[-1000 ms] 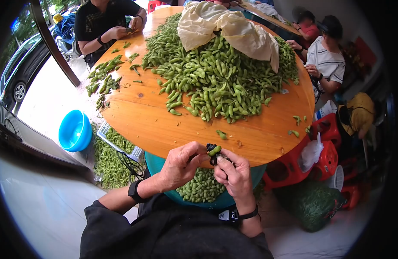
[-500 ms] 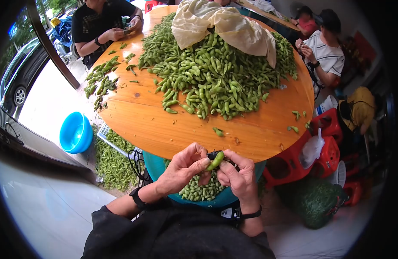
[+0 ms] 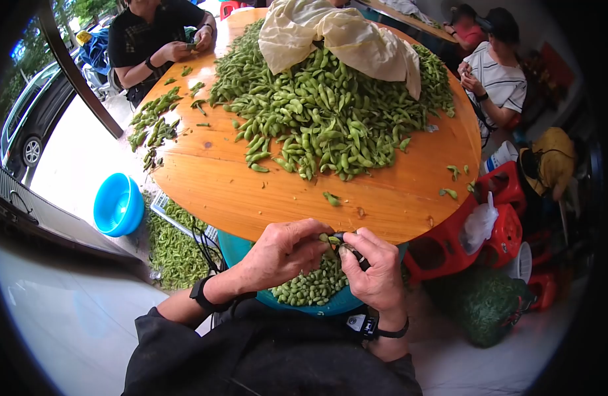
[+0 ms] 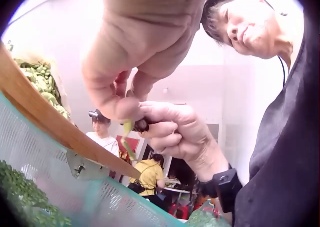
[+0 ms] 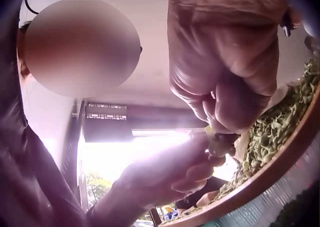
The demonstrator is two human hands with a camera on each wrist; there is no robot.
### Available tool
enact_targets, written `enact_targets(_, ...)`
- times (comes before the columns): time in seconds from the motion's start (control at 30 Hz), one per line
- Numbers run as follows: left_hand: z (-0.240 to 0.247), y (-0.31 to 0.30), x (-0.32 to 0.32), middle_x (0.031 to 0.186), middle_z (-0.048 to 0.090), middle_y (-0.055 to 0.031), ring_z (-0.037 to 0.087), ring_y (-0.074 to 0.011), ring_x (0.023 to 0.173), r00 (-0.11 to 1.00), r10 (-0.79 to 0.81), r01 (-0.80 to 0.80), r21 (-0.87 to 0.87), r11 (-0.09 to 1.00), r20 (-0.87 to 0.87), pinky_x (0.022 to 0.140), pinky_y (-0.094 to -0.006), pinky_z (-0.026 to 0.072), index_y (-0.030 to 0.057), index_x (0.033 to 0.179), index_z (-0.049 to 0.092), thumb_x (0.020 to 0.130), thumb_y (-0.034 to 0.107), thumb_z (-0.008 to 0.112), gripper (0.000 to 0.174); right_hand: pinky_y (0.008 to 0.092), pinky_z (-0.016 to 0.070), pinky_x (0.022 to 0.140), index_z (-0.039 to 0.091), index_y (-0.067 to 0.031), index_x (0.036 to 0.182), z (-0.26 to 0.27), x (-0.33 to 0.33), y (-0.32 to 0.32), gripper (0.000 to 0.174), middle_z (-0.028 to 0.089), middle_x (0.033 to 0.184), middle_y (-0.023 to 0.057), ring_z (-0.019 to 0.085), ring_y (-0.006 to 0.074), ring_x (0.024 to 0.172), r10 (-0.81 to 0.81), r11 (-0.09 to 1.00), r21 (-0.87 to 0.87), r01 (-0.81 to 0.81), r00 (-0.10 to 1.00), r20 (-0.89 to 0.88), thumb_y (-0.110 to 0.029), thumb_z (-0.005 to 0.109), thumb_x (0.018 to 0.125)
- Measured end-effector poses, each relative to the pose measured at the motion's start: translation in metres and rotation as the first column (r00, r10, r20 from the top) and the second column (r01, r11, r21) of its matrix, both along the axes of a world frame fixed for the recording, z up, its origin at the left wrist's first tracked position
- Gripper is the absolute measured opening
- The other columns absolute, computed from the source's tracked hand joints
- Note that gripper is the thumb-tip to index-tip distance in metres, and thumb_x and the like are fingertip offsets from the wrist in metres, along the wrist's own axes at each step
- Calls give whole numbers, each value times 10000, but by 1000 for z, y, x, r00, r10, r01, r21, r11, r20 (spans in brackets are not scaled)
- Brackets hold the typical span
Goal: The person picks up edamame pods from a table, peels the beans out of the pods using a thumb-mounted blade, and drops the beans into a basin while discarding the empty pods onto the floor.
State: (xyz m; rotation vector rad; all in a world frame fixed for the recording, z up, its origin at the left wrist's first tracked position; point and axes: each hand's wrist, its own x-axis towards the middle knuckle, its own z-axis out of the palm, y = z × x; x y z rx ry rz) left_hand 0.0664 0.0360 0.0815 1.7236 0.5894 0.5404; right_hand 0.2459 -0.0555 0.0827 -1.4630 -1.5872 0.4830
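My left hand (image 3: 277,254) pinches a green soybean pod (image 3: 325,238) between its thumb and fingers, just off the table's front edge. Close against it, my right hand (image 3: 378,274) curls around a small black object (image 3: 364,263) whose dark end meets the pod; its kind I cannot tell. In the left wrist view a green piece of pod (image 4: 129,146) hangs below the fingertips. Directly beneath both hands, a teal basin (image 3: 234,249) holds many loose shelled beans (image 3: 310,287). A large heap of soybean pods (image 3: 330,125) covers the table's far half.
A cream cloth (image 3: 356,43) lies over the heap on the orange wooden table (image 3: 251,201). Single pods lie nearby. On the floor stand a blue basin (image 3: 119,204), a spread of empty-looking pods (image 3: 178,254) and red stools (image 3: 436,257). Other people sit around the table.
The pod, held up whole between both hands half a second ago, now shows only in part between the fingertips. My left hand has rolled over it and the right has moved slightly right.
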Motion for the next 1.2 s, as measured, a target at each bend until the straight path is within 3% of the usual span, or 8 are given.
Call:
enact_targets(0.13, -25, -1, 2, 897, 659, -102, 668, -168, 783, 924, 141, 56, -492, 869, 356, 682, -293, 552, -23, 1112, 583, 961, 81, 620, 187, 311, 488, 603, 640, 58, 1050, 6, -4, -4, 220, 617, 811, 133, 637, 231, 673, -96, 992, 71, 104, 990, -107, 31, 625, 832)
enact_targets(0.23, -35, 0, 8, 959, 651, -135, 659, -185, 828, 816, 206, 132, -522, 843, 539, 710, -308, 556, 1, 1030, 576, 948, 86, 638, 133, 235, 446, 520, 637, 84, 1122, -10, 3, -13, 249, 611, 721, 45, 551, 69, 569, -285, 957, -60, 284, 880, -381, 16, 592, 887)
enact_targets(0.4, -40, -9, 11, 968, 637, -128, 633, -166, 790, 825, 153, 202, -535, 820, 544, 690, -293, 533, 7, 959, 558, 936, 50, 649, 104, 210, 367, 477, 587, 79, 1237, -16, -10, -21, 294, 502, 649, -16, 434, 39, 539, -172, 969, -244, -38, 608, -775, -34, 571, 966)
enact_targets(0.77, -42, -18, 6, 969, 606, -56, 560, -95, 761, 871, 107, 120, -419, 900, 479, 660, -240, 464, 11, 928, 568, 916, -1, 670, 104, 211, 323, 470, 604, 87, 1143, -15, -2, -20, 201, 483, 760, -4, 433, 40, 556, -50, 956, -209, -207, 584, -810, 7, 555, 965)
enact_targets(0.87, -39, -15, 0, 909, 597, -56, 533, -78, 767, 903, 60, 195, -530, 826, 426, 636, -238, 437, 9, 888, 551, 934, 36, 658, 120, 214, 320, 462, 606, 93, 1142, -19, -1, -21, 204, 490, 844, 16, 447, 50, 563, 6, 960, -162, -228, 595, -804, 29, 569, 952)
enact_targets(0.93, -45, -14, 0, 789, 580, -54, 506, -105, 663, 858, 55, 390, -718, 576, 510, 564, -247, 377, 18, 876, 554, 933, 47, 655, 120, 216, 318, 455, 609, 89, 1152, -24, 3, -22, 214, 491, 880, 26, 453, 56, 567, 45, 961, -120, -250, 567, -822, 41, 576, 945)
enact_targets(1.03, -56, -22, 1, 826, 601, -72, 470, -140, 583, 816, 114, 484, -777, 402, 567, 520, -255, 328, 41, 934, 574, 880, 8, 673, 118, 219, 312, 444, 618, 54, 1182, -33, 11, -22, 247, 503, 883, 39, 447, 60, 564, 125, 922, -5, -388, 308, -943, 54, 581, 938)
enact_targets(1.2, -65, -25, 3, 847, 604, -73, 481, -151, 584, 779, 135, 535, -761, 367, 613, 506, -246, 335, 42, 982, 575, 865, 2, 682, 164, 222, 306, 441, 605, 34, 1217, -36, 11, -22, 278, 517, 898, 50, 436, 59, 561, 170, 913, 25, -408, 323, -931, 58, 577, 941)
